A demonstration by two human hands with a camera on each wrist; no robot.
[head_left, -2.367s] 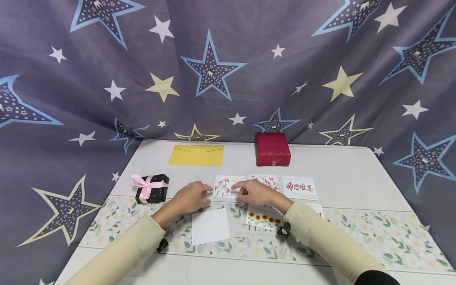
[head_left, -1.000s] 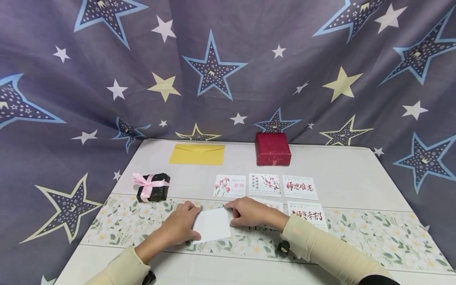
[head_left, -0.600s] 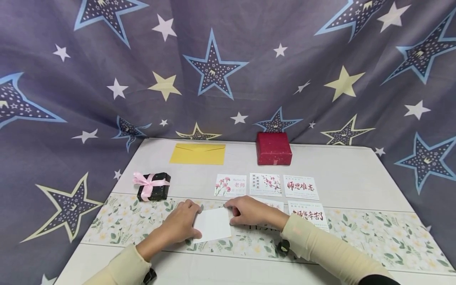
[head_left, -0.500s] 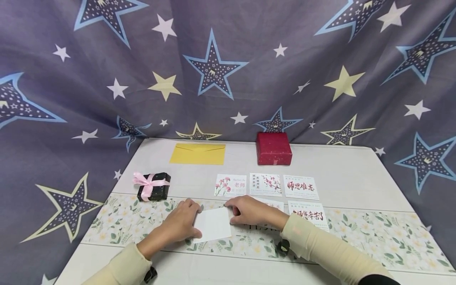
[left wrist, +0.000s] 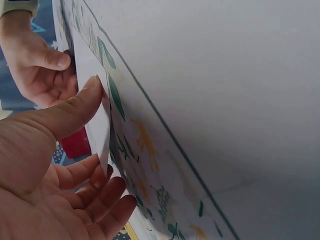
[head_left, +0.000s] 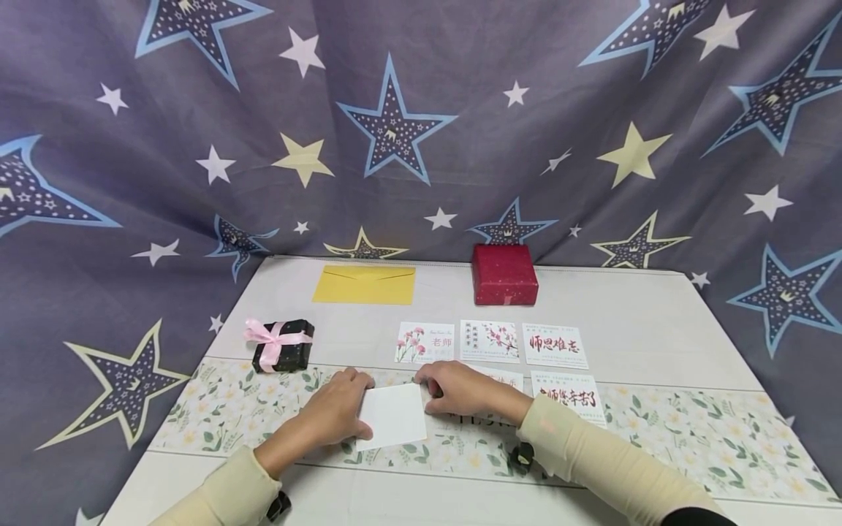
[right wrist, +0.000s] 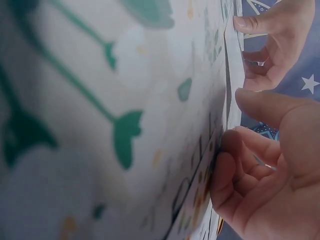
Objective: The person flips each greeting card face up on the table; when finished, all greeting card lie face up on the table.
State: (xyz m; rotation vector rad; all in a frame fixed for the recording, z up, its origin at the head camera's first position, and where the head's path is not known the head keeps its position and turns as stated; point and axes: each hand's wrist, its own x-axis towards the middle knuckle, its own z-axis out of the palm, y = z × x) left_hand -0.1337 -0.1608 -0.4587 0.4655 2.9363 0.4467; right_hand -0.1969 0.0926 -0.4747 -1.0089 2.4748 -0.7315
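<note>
A plain white square card [head_left: 393,415] lies low over the floral band of the table in the head view, between both hands. My left hand [head_left: 331,410] grips its left side, the thumb at the near corner and the fingers by the far one. In the left wrist view that thumb [left wrist: 82,102] lies along the card's edge [left wrist: 97,117]. My right hand [head_left: 454,389] grips the opposite side, index finger at the far right corner and thumb lower down the edge. The right wrist view shows the card [right wrist: 234,72] edge-on beside the right thumb [right wrist: 265,106].
Printed greeting cards lie to the right, among them a carnation card [head_left: 424,342], a blossom card [head_left: 490,341] and a red-lettered card [head_left: 555,347]. A sunflower card is mostly under the right hand. Behind are a yellow envelope [head_left: 364,285], red box [head_left: 504,275] and black ribboned gift box [head_left: 283,346].
Both hands came down from near the carnation card onto the white card's sides, about a second ago. Since then they have stayed almost still, with the card barely shifting.
</note>
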